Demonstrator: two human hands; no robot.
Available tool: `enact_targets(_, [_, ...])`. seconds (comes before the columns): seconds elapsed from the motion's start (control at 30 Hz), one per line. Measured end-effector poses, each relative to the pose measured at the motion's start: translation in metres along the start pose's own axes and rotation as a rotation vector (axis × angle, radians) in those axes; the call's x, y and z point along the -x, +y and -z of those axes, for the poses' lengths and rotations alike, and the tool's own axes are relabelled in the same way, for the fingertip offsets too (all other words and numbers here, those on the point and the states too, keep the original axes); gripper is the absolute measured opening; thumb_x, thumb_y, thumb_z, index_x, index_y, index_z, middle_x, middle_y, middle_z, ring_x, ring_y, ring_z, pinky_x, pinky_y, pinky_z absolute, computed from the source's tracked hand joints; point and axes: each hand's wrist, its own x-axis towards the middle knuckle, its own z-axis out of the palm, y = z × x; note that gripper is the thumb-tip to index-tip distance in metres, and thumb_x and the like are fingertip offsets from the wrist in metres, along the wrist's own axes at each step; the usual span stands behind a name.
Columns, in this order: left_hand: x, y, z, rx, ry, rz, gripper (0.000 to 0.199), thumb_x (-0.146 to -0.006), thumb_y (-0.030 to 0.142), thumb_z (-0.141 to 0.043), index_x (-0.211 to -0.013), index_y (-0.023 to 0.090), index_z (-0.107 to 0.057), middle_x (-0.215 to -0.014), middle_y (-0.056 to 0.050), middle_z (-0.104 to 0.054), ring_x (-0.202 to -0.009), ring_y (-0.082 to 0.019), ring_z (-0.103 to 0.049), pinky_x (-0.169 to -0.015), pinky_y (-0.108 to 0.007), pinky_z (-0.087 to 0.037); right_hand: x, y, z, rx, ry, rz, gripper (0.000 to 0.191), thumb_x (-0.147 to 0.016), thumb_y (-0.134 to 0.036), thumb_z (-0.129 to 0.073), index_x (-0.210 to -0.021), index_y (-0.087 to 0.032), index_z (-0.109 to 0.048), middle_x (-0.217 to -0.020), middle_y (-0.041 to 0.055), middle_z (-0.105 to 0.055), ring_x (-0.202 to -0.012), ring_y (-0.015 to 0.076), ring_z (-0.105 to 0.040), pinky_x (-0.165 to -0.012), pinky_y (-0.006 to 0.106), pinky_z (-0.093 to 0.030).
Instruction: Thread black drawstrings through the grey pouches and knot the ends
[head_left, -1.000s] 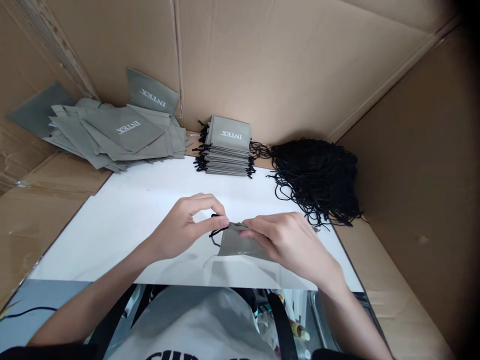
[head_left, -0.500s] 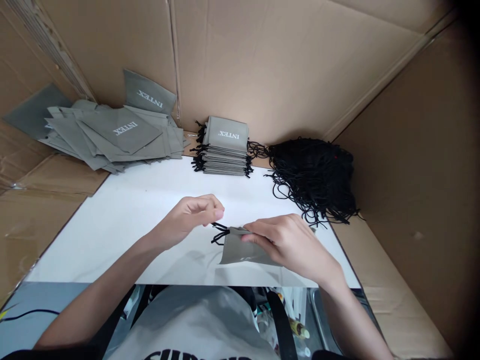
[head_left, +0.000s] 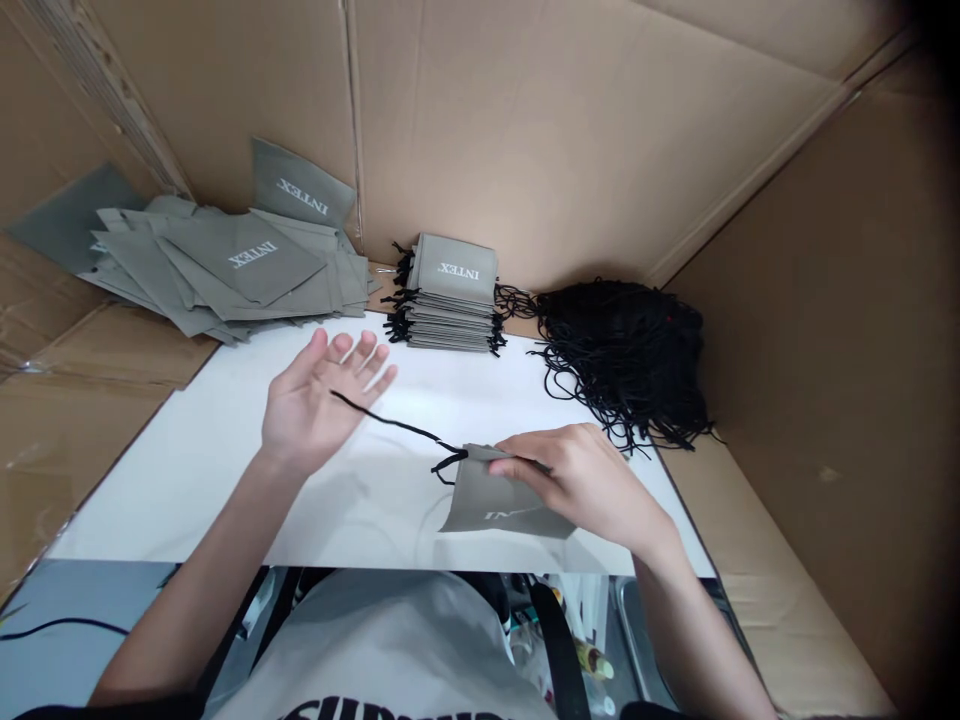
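step: drawing black cord (head_left: pixel 390 424) through grey pouch (head_left: pixel 499 497) channel
left hand (head_left: pixel 315 405): fingers spread, cord across palm, grip wide
right hand (head_left: pixel 577 478): pinching pouch top on white table (head_left: pixel 225 450)
next: likely needs cord ends evened

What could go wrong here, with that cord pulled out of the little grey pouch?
The left hand is splayed open with the cord running across it, so the cord might slip free. The right hand pins only the pouch's top edge; a harder tug could drag the pouch across the white board or pull the cord right out.
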Motion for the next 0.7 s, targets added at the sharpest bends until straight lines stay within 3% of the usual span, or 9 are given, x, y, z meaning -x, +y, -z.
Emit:
enact_targets(0.1, [-0.002, -0.002, 0.007, -0.278, 0.292, -0.127, 0.030, -0.083, 0.044, -0.067, -0.107, 0.026, -0.062, -0.125, -0.005, -0.062, -0.120, -0.024, -0.055, -0.105, -0.044, -0.044, -0.003, 0.006, -0.001, -0.233, -0.018, -0.060, 0.042, -0.099, -0.045, -0.049, -0.071, -0.018, -0.063, -0.058, -0.0038, -0.049, -0.052, 0.0100, -0.037, -0.055, 0.025, -0.026])
enact_targets(0.17, [0.005, -0.001, 0.004, -0.468, 0.335, -0.266, 0.029, -0.083, 0.035, -0.070, -0.110, 0.024, -0.062, -0.123, -0.005, -0.062, -0.118, -0.023, -0.056, -0.107, -0.041, -0.041, -0.005, 0.010, -0.002, -0.368, -0.020, -0.092, 0.046, -0.098, -0.048, -0.050, -0.066, -0.016, -0.058, -0.057, -0.0049, -0.042, -0.053, 0.0095, -0.032, -0.053, 0.024, -0.026])
enact_targets(0.27, [0.022, 0.004, -0.011, -0.637, 0.072, -0.396, 0.012, -0.092, 0.029, -0.059, -0.098, 0.022, -0.066, -0.107, -0.004, -0.067, -0.105, -0.020, -0.061, -0.098, -0.035, -0.047, -0.007, 0.012, -0.003, -0.483, -0.030, -0.104, 0.046, -0.096, -0.049, -0.053, -0.064, -0.016, -0.056, -0.058, -0.0049, -0.039, -0.055, 0.0091, -0.031, -0.051, 0.023, -0.026])
enact_targets(0.43, [0.032, 0.012, -0.026, -0.975, -0.360, -0.777, 0.014, -0.093, 0.021, -0.060, -0.099, 0.028, -0.071, -0.101, -0.001, -0.073, -0.095, -0.019, -0.065, -0.087, -0.034, -0.048, -0.006, 0.008, -0.002, -0.530, -0.059, -0.091, 0.043, -0.095, -0.048, -0.054, -0.067, -0.015, -0.058, -0.059, -0.0044, -0.041, -0.055, 0.0089, -0.033, -0.051, 0.022, -0.027])
enact_targets(0.53, [0.027, 0.010, -0.026, -1.201, -0.449, -0.896, 0.021, -0.095, 0.018, -0.054, -0.096, 0.030, -0.071, -0.098, 0.001, -0.076, -0.093, -0.020, -0.066, -0.090, -0.037, -0.047, -0.006, 0.005, -0.002, -0.471, -0.057, -0.092, 0.046, -0.097, -0.049, -0.051, -0.065, -0.016, -0.058, -0.058, -0.0044, -0.038, -0.055, 0.0095, -0.031, -0.051, 0.023, -0.026])
enact_targets(0.7, [0.027, 0.006, -0.033, -1.281, -0.572, -0.955, 0.024, -0.097, 0.016, -0.046, -0.096, 0.025, -0.068, -0.101, -0.002, -0.074, -0.092, -0.019, -0.066, -0.091, -0.035, -0.049, -0.006, 0.001, -0.005, -0.293, -0.028, -0.145, 0.046, -0.098, -0.046, -0.048, -0.064, -0.018, -0.056, -0.056, -0.0048, -0.039, -0.056, 0.0105, -0.030, -0.054, 0.024, -0.026])
